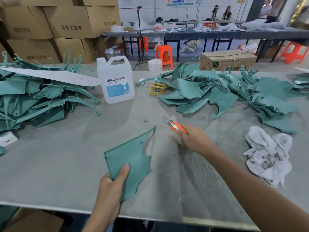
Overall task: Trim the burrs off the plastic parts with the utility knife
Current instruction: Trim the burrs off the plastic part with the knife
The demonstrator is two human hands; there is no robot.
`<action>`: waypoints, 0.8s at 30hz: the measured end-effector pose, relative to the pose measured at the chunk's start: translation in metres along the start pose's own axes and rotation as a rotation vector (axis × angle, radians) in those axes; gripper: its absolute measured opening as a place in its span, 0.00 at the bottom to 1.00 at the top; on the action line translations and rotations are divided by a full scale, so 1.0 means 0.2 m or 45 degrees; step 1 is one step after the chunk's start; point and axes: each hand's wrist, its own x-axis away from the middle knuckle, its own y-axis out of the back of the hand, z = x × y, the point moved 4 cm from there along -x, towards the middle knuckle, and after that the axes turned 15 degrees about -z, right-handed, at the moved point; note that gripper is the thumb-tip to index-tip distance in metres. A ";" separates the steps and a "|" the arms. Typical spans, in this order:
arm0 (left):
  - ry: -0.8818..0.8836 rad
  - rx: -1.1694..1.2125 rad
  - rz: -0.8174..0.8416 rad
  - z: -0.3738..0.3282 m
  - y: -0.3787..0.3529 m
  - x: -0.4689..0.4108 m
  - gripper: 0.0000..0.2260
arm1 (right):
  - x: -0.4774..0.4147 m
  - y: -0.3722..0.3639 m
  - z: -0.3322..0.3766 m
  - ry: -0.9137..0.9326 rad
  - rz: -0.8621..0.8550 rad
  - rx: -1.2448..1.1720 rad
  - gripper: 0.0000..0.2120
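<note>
The grey worktable (58, 173) fills the view. Two heaps of teal mouldings split it: one heap (38, 101) at nine o'clock and another (234, 94) at two o'clock, probably finished and waiting stock kept apart, though which is which cannot be told. A white jug (117, 81) stands between them at eleven o'clock, and a crumpled white rag (267, 156) lies at four o'clock, within reach of the knife arm. The plastic part (132, 158) being worked on sits at six o'clock, near the table's front edge. The left hand (110, 183) pinches its near corner with the thumb flat on top, tilting the notched edge toward three o'clock, where a blade can reach it. The right hand (194, 139) is wrapped around the orange utility knife (177, 126), just right of centre. The tip points to ten o'clock and sits near the part's far point without touching it. Pale shavings (189, 164) litter the table below that hand, which suggests trimming is done there. The left fingers under the part are hidden. The knife's tip is blurred, so whether the blade is extended is unclear, and no burrs can be made out.
</note>
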 end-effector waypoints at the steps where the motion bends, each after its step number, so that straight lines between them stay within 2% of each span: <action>1: 0.044 0.041 -0.018 0.00 0.00 0.00 0.16 | 0.04 0.01 -0.01 -0.057 -0.035 -0.087 0.17; 3: 0.119 0.125 -0.028 -0.02 0.00 0.01 0.15 | 0.15 0.03 -0.01 -0.160 -0.068 -0.278 0.19; 7: 0.222 0.304 0.041 -0.05 -0.06 0.04 0.15 | 0.39 0.08 0.08 -0.319 -0.054 -0.842 0.16; 10: 0.218 0.322 0.154 -0.09 -0.13 0.11 0.16 | 0.50 0.13 0.17 -0.296 -0.093 -1.092 0.11; 14: -0.033 -0.095 0.219 -0.18 -0.16 0.18 0.16 | 0.55 0.28 0.28 -0.184 -0.312 -1.127 0.11; 17: -0.221 -0.223 0.412 -0.30 -0.20 0.25 0.15 | 0.53 0.40 0.36 -0.078 -0.276 -1.079 0.12; 19: -0.345 -0.185 0.538 -0.40 -0.22 0.31 0.16 | 0.50 0.47 0.41 0.009 -0.281 -0.938 0.13; 21: -0.452 -0.066 0.577 -0.53 -0.22 0.34 0.17 | 0.46 0.54 0.44 0.028 -0.337 -0.886 0.15; 24: -0.459 0.318 0.702 -0.71 -0.20 0.39 0.24 | 0.46 0.61 0.49 -0.111 -0.468 -1.248 0.15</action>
